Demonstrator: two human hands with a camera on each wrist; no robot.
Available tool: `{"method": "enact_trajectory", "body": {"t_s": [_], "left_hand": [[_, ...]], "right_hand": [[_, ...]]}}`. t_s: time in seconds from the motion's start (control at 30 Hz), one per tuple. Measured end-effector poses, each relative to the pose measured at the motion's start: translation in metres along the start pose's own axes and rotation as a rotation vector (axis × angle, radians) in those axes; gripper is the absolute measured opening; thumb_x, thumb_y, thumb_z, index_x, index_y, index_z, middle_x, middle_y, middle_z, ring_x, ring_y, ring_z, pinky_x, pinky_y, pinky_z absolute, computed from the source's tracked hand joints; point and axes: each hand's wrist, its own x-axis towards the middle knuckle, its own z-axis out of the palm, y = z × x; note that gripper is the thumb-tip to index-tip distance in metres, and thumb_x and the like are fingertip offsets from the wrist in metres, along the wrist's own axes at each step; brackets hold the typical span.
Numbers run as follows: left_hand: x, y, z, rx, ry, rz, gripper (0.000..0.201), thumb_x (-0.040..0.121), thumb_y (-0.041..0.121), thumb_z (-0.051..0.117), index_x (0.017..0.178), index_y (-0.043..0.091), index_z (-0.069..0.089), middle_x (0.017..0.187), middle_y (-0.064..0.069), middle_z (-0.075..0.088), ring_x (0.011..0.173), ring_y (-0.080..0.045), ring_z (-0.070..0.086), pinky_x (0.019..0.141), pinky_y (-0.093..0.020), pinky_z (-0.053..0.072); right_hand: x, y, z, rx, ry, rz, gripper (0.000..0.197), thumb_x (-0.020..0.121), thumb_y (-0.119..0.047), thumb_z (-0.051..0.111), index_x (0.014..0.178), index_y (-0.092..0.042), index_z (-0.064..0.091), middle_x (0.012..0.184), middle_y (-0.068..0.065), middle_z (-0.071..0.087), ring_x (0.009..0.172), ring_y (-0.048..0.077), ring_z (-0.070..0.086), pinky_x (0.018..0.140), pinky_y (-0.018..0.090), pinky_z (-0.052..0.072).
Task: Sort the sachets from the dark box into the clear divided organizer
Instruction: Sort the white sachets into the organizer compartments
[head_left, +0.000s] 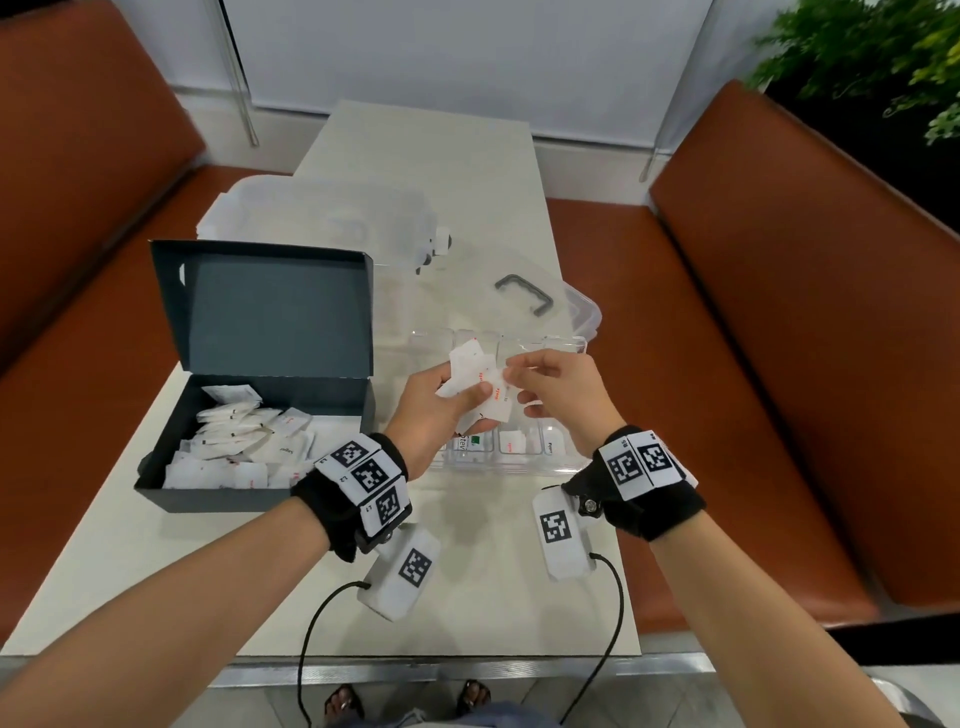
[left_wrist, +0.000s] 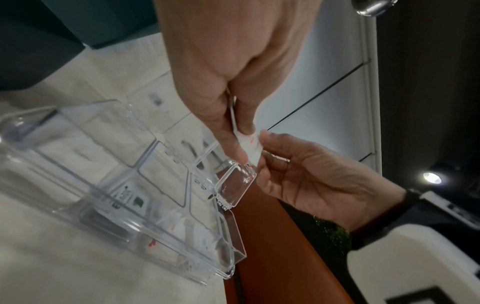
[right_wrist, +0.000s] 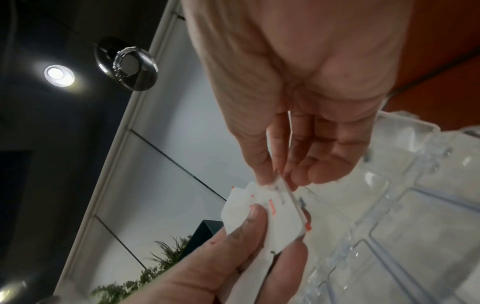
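Sorting looks barely begun: the dark box (head_left: 249, 447) at left centre remains full, a few sachets lie in the clear organizer (head_left: 519, 452), while the left hand (head_left: 436, 410) grips a sachet bunch (head_left: 478, 384) and the right hand (head_left: 561, 389) pinches one.

I see the dark box (head_left: 270, 364) open on the table, lid upright, loose white sachets (head_left: 239, 447) heaped inside. Just beside it, the clear divided organizer (head_left: 519, 457) holds sachets in its near compartments. A fanned bunch of red-printed sachets (head_left: 475, 382) sits above it.
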Motion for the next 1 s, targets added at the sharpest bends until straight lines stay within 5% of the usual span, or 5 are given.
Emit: {"method": "enact_trajectory", "body": {"t_s": [0.17,0.4,0.57,0.8,1.0], "left_hand": [[0.005,-0.003,0.004,0.017,0.019,-0.009,0.01,0.091,0.004,0.062,0.1,0.006,0.066,0.098,-0.013,0.07,0.083,-0.022,0.071,0.069,-0.032,0.06],[0.006,-0.009,-0.011,0.061,0.112,-0.048,0.004,0.093,0.0,0.058,0.094,0.0,0.062,0.093,-0.019,0.063,0.079,-0.03,0.062,0.07,-0.036,0.056],[0.003,-0.011,-0.011,0.065,0.106,-0.053,0.01,0.094,-0.003,0.055,0.103,-0.006,0.058,0.089,-0.018,0.056,0.077,-0.03,0.056,0.072,-0.042,0.043],[0.004,-0.013,-0.013,0.129,0.134,-0.09,0.017,0.095,0.001,0.056,0.109,-0.007,0.058,0.087,-0.014,0.062,0.075,-0.027,0.066,0.067,-0.038,0.053],[0.004,-0.013,-0.018,0.105,0.117,-0.094,0.019,0.095,0.002,0.056,0.111,-0.007,0.059,0.089,-0.014,0.063,0.08,-0.03,0.064,0.075,-0.041,0.057]], "right_hand": [[0.021,0.002,-0.018,-0.229,0.019,-0.121,0.01,0.081,-0.01,0.071,0.084,-0.019,0.075,0.078,-0.009,0.07,0.068,-0.004,0.061,0.064,0.011,0.046],[0.037,0.035,-0.011,-0.666,0.062,-0.011,0.01,0.085,-0.022,0.065,0.083,-0.027,0.074,0.092,-0.007,0.072,0.091,0.017,0.065,0.091,0.04,0.049],[0.037,0.058,0.015,-0.948,0.066,-0.022,0.022,0.088,-0.022,0.053,0.093,-0.028,0.074,0.095,-0.007,0.071,0.095,0.021,0.06,0.082,0.036,0.027],[0.039,0.073,0.025,-1.448,-0.01,-0.161,0.026,0.092,-0.023,0.047,0.107,-0.032,0.066,0.099,-0.005,0.068,0.106,0.023,0.047,0.089,0.042,0.029],[0.039,0.07,0.02,-1.527,-0.157,-0.145,0.031,0.094,-0.041,0.043,0.119,-0.035,0.061,0.115,-0.004,0.065,0.116,0.022,0.045,0.097,0.046,0.026]]}}
